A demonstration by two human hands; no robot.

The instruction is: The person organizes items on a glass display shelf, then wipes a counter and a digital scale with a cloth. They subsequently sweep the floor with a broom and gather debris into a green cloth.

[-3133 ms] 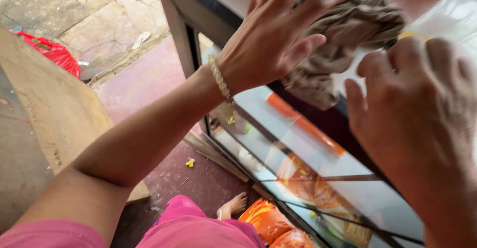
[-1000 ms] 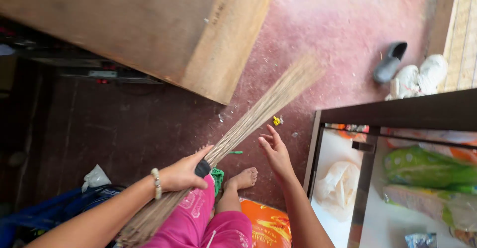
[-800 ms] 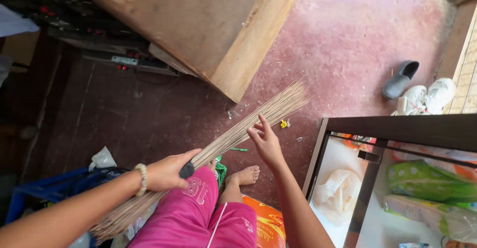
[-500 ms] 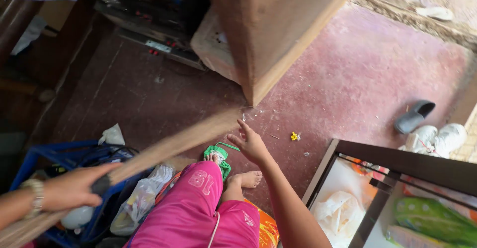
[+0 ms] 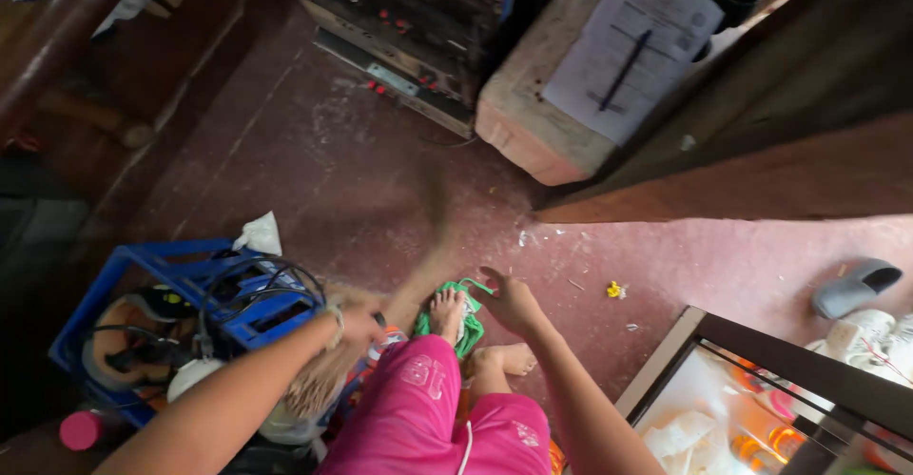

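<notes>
I am holding a broom of thin straw sticks (image 5: pixel 418 275), blurred with motion, slanting from my lower left up across the dark red floor (image 5: pixel 314 180). My left hand (image 5: pixel 357 325), a beaded bracelet at its wrist, is clenching its grip around the bundled handle end, just beside the blue plastic crate (image 5: pixel 190 290). My right hand (image 5: pixel 509 302) is lying open, fingers spread and released, close to the bristle part near my bare foot; I cannot tell whether it is touching the sticks. My foot is resting on a green sandal (image 5: pixel 456 318), and my pink shorts (image 5: pixel 428 418) are filling the bottom centre.

Outward from there, the crate is crowding my left side, stuffed with black cables and a crumpled white paper at its far corner. Ahead, a stretch of floor is lying open up to a black metal rack (image 5: pixel 418 19) and a pale block (image 5: pixel 542 123) with a printed sheet and a pen on top. A wooden table edge (image 5: pixel 751 190) is jutting in from the right. A glass-fronted display case (image 5: pixel 761 389) is closing in at the lower right, with a grey shoe (image 5: pixel 856 288) beyond it. A small yellow scrap (image 5: pixel 615 290) is lying on the floor between.
</notes>
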